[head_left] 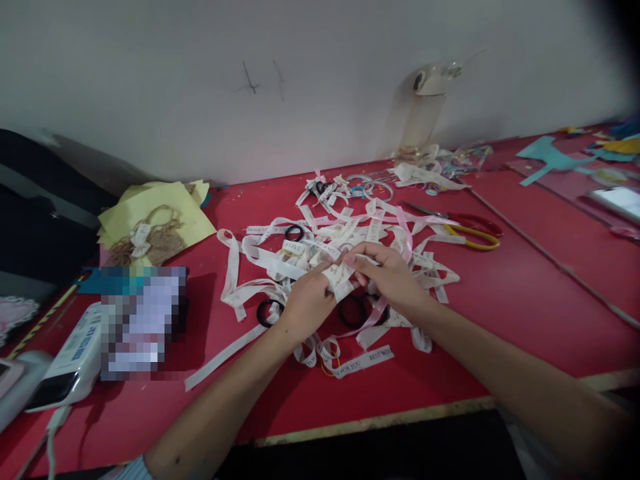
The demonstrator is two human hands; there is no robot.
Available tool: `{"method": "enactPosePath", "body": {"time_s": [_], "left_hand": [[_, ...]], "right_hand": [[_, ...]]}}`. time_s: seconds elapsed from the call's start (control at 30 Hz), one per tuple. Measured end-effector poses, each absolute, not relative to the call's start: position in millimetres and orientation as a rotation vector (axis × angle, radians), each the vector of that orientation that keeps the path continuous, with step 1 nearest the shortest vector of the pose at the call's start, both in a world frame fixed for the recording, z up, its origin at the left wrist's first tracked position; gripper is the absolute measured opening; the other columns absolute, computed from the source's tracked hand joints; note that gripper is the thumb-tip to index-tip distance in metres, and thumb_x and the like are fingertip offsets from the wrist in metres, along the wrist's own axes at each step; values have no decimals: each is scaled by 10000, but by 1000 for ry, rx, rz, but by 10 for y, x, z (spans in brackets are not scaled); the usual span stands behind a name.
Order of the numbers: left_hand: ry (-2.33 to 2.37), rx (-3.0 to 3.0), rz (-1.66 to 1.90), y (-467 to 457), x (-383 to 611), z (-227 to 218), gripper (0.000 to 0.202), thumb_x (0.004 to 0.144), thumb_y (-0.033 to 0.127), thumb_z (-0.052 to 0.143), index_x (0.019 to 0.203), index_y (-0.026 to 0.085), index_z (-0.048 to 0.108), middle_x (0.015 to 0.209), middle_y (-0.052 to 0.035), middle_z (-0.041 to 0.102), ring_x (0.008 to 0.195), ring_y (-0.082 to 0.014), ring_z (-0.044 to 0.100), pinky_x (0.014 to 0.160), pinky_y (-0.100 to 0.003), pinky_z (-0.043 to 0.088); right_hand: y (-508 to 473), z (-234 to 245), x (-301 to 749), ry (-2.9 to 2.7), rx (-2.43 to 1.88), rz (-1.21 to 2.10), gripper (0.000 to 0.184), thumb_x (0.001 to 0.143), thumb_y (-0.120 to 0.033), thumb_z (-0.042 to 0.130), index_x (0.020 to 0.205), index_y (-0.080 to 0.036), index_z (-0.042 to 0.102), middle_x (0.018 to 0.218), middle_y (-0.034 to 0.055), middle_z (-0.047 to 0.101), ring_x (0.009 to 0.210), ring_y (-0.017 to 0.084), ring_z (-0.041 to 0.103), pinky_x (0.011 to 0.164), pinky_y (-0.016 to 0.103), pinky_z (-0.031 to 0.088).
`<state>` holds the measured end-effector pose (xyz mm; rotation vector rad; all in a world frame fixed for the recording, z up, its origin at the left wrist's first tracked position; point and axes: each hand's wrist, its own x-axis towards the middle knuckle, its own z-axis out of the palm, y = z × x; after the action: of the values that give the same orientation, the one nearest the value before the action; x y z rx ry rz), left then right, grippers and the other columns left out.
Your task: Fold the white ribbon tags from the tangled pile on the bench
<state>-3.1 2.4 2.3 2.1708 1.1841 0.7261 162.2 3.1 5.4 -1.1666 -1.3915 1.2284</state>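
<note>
A heap of white printed ribbon strips [280, 267] and a few pink ones lies on the red table [525, 293]. Both hands meet over the heap's middle. My left hand [305, 303] is closed, pinching a white ribbon strip [339, 280]. My right hand [387, 273] is closed on the same strip from the other side, fingers curled over it. Black hair rings [294, 233] lie among the ribbons, one [267, 312] just left of my left hand and one [353, 311] under my wrists.
Scissors with red and yellow handles [470, 230] lie right of the heap. Yellow paper with twine [155, 227] sits at the left. A white device [70, 357] lies at the near left. A thin stick [550, 257], teal paper cutouts [550, 159] and a phone [617, 200] are at the right.
</note>
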Motion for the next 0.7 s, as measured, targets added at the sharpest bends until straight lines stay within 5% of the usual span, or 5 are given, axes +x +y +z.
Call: {"method": "enactPosePath", "body": {"time_s": [0.27, 0.7], "left_hand": [[1131, 2151, 755, 15, -19, 37, 229, 894, 273, 472, 1015, 216, 657, 1284, -44, 582, 1199, -188, 524, 1059, -309, 368], [1171, 2127, 776, 25, -41, -22, 492, 874, 185, 478, 1363, 241, 454, 1416, -41, 474, 1349, -226, 378, 1052, -360, 387]], "right_hand": [[23, 69, 1608, -1348, -1159, 1241, 329, 810, -505, 598, 756, -180, 588, 496, -55, 466, 430, 60, 328, 430, 206, 251], [23, 68, 1617, -1369, -1164, 1232, 291, 826, -466, 596, 772, -179, 596, 499, -55, 475, 424, 56, 340, 421, 201, 247]]}}
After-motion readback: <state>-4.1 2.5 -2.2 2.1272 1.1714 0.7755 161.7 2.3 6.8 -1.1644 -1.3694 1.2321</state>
